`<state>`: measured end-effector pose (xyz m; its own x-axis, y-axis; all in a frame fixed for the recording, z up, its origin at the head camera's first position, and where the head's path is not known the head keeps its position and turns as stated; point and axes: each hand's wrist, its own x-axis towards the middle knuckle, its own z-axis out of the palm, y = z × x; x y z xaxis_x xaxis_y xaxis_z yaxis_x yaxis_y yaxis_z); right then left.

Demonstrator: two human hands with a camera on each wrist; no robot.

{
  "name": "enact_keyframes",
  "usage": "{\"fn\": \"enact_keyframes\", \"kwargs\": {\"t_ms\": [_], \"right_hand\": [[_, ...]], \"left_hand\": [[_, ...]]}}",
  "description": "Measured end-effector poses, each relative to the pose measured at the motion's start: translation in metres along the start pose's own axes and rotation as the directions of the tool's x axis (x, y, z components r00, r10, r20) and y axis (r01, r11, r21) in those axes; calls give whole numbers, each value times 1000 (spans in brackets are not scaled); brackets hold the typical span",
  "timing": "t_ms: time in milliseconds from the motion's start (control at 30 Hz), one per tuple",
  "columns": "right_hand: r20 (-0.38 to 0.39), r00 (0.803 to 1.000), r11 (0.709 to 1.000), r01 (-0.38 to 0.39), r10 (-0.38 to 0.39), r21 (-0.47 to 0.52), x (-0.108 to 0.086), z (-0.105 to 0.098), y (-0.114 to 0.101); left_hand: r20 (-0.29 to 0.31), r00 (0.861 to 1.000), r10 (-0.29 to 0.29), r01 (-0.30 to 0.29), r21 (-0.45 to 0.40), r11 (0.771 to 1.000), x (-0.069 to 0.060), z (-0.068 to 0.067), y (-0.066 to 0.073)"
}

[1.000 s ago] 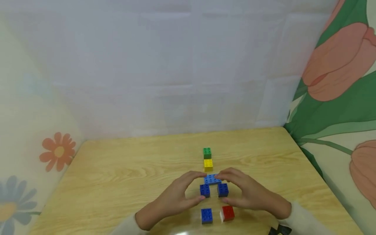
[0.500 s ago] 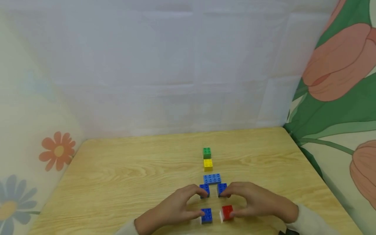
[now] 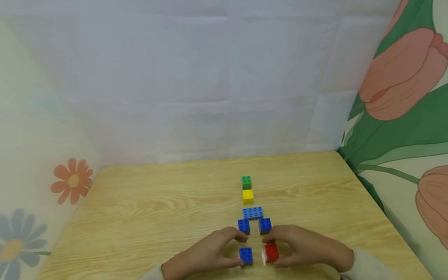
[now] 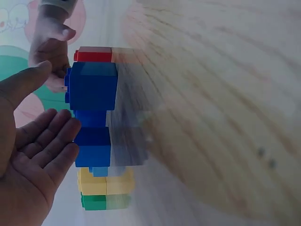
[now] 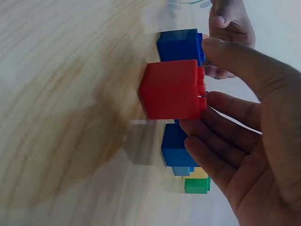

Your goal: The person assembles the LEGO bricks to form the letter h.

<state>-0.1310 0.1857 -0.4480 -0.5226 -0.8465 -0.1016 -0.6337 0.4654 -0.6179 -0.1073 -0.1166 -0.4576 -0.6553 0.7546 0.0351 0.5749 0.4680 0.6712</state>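
My left hand (image 3: 213, 251) is held around the nearest blue brick (image 3: 246, 256), fingers beyond it and thumb by its near side. In the left wrist view, those fingers (image 4: 51, 141) are extended and do not close on the brick. Likewise my right hand (image 3: 302, 247) spans the red brick (image 3: 272, 253), which has a pale strip along its left side. The right wrist view has the thumb (image 5: 240, 59) and fingers spread apart beside the red brick's studs. Two more blue bricks, a left one (image 3: 243, 226) and a right one (image 3: 265, 225), stand just beyond my fingertips.
Farther back, a light blue long brick (image 3: 252, 212) lies crosswise behind the blue pair. A yellow brick (image 3: 247, 196) and a green brick (image 3: 246, 182) line up behind it. The wooden table (image 3: 147, 202) ends at a white sheet (image 3: 196, 85), with flowered walls either side.
Both hands have drawn back toward the person, from around the blue pair to around the nearest blue brick and the red brick. The bricks have stayed in place.
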Motion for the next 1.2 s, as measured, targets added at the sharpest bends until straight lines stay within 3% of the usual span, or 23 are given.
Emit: {"fn": "enact_keyframes", "kwargs": {"t_ms": [100,333,467,1200], "right_hand": [[-3,1000,1000,-10,10,-13,0,4,2],[-22,1000,1000,-8,8,-15,1,9,8],[-14,1000,1000,-20,21,9,1,10,8],[-19,999,999,-25,26,42,4,14,15]], "left_hand": [[22,1000,-15,15,16,1000,1,1,0],[75,991,-110,108,26,994,4,2,-1],[80,988,-134,131,34,991,5,2,-1],[70,990,-122,118,66,991,7,7,-8]]}}
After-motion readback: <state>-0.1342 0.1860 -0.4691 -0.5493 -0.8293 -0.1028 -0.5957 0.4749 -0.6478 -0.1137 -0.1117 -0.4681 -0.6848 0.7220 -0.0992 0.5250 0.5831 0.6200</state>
